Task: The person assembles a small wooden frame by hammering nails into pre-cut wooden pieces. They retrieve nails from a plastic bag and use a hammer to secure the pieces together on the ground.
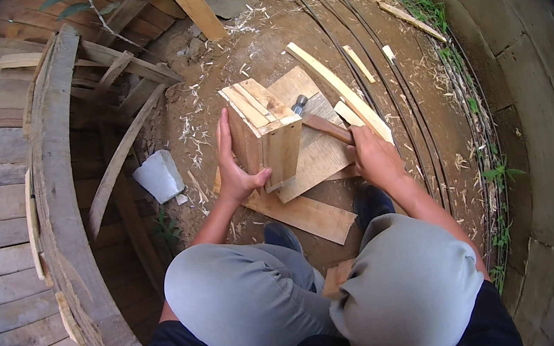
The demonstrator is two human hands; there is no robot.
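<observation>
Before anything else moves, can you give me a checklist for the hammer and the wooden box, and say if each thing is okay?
1. Left hand holding the wooden box: ok, on its left side.
2. Right hand holding the hammer: ok, by the handle.
3. Left fingers away from the hammer head: ok, they are across the box from it.
4. Hammer head apart from the box: cannot tell, they look very close.
5. Gloves on: not ok, both hands are bare.
6. Box resting flat on the plywood board: cannot tell, its underside is hidden.
</observation>
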